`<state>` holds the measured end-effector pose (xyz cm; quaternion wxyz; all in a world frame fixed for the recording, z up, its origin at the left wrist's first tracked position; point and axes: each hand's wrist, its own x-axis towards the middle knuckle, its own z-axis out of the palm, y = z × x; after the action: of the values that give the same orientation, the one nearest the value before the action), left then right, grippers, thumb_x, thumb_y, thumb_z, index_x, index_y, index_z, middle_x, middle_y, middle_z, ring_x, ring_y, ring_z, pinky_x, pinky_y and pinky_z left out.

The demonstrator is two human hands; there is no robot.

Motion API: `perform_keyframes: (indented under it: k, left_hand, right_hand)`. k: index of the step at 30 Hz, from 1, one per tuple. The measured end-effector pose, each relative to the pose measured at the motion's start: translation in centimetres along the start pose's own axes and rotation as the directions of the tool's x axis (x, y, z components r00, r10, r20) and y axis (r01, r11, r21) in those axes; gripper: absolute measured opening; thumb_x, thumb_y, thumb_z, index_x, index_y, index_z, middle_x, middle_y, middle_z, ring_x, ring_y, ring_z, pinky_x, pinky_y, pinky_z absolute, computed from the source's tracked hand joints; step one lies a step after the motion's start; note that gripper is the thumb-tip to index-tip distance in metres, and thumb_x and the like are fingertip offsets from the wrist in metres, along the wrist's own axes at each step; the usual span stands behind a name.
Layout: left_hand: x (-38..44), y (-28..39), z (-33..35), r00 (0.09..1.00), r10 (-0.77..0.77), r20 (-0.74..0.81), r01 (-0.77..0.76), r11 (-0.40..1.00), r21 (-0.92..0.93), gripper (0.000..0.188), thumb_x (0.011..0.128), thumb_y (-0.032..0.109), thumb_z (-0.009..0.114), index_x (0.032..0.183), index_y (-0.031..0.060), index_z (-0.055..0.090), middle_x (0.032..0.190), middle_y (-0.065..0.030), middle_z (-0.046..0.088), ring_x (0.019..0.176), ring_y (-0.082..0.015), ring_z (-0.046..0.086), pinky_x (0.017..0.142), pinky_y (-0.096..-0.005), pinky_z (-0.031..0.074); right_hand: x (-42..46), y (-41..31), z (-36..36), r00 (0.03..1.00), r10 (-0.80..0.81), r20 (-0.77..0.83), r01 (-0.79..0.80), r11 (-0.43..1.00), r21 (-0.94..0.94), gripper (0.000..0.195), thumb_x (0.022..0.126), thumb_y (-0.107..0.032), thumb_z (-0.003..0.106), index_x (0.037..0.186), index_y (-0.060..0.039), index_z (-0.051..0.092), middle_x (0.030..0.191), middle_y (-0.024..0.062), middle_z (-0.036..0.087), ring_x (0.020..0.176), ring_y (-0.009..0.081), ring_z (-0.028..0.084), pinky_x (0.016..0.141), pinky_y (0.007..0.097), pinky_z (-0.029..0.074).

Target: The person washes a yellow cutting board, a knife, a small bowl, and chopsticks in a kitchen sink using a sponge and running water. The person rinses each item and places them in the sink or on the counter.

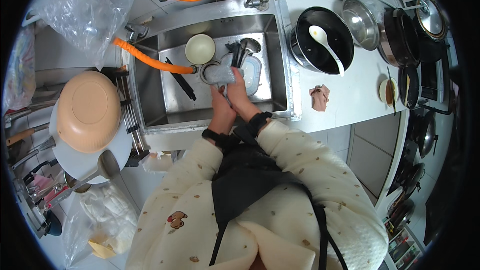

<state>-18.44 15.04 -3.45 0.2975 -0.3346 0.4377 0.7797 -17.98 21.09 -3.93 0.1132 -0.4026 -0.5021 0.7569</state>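
Both my hands are over the stainless steel sink [205, 111]. My right hand [239, 89] grips a grey cloth [221, 74], and my left hand [221, 101] is close beside it with its fingers on the cloth's lower end. Under the cloth sits a round metal-rimmed container [205, 68], mostly hidden. A cream bowl [200, 49] stands behind it. Black chopsticks [182, 82] lie to the left. A ladle [252, 45] and dark-handled utensils rest at the right, above a clear plastic container [254, 76]. An orange hose [150, 60] reaches in from the left.
Right of the sink stand a black pot [322, 17] with a white spoon [323, 39] across it, a metal bowl [360, 24] and a pink cloth [320, 98]. A peach plastic basin [89, 112] sits at left. The faucet [262, 2] rises behind the sink.
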Motion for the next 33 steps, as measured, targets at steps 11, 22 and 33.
perform_keyframes:
  k: [11,22,33]
  left_hand:
    - [3.9,4.6,2.9,0.807,-0.227,0.546,0.051,0.947,0.318,0.031,0.1,0.034,0.044,0.096,0.0059,0.055,0.079,-0.0023,0.058,0.07,-0.0164,0.058,0.069,-0.0329,0.05]
    - [9.3,8.1,1.1,0.672,0.01,0.74,-0.615,0.563,0.551,0.032,0.094,0.035,0.055,0.083,0.0055,0.053,0.071,-0.0028,0.056,0.066,-0.0129,0.059,0.062,-0.0265,0.05]
    - [-2.9,12.2,1.8,0.618,-0.735,0.277,-0.277,0.126,0.953,0.035,0.094,0.037,0.054,0.097,0.0031,0.061,0.068,0.0005,0.056,0.061,-0.0065,0.051,0.056,-0.0237,0.041]
  right_hand:
    - [-4.8,-3.1,-6.2,0.867,0.359,0.345,-0.309,0.931,-0.194,0.048,0.094,-0.013,0.049,0.139,-0.016,0.032,0.09,0.0106,0.06,0.061,0.0205,0.057,0.051,0.0346,0.048]
    - [-1.6,-10.0,-9.8,0.77,0.13,0.625,0.598,0.198,-0.777,0.081,0.078,0.003,0.052,0.146,-0.0235,0.019,0.068,0.019,0.058,0.068,0.0396,0.061,0.064,0.0474,0.048]
    - [2.8,-10.3,-7.6,0.654,0.053,0.754,0.747,-0.202,-0.634,0.032,0.078,-0.035,0.062,0.072,-0.0053,0.069,0.072,0.0172,0.066,0.07,0.0346,0.066,0.065,0.0426,0.051]
